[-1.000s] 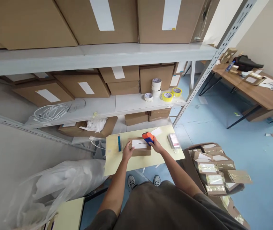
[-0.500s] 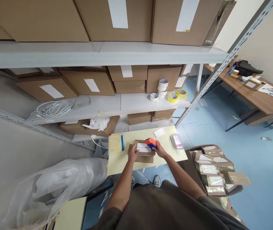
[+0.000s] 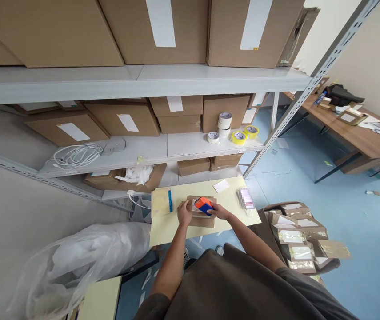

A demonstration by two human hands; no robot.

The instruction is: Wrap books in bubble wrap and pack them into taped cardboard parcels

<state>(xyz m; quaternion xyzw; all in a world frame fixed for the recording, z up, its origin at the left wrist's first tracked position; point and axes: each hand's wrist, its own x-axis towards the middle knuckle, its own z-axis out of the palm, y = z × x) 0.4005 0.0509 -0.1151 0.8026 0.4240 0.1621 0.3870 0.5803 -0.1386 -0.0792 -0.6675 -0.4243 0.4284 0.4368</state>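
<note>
A small cardboard box (image 3: 202, 221) with a white label lies on the pale yellow table (image 3: 166, 229). My right hand (image 3: 220, 211) is closed round an orange and blue tape dispenser (image 3: 205, 205), which is over the box and hides much of the label. At the box's left edge is my left hand (image 3: 185, 213), its fingers bent against the cardboard. A white paper (image 3: 221, 186) lies behind the box, and a yellow sheet with a blue strip (image 3: 162, 201) lies to its left.
Behind the table stands a metal shelf (image 3: 196, 144) with boxes, a white cable and tape rolls (image 3: 238, 137). A large carton of small boxes (image 3: 291, 235) stands on the floor at right. Plastic wrap (image 3: 99, 253) bulges at left.
The tape dispenser and my right hand have moved left over the box, covering more of the label. My left hand has shifted slightly at the box's left edge. The view has tilted up a little.
</note>
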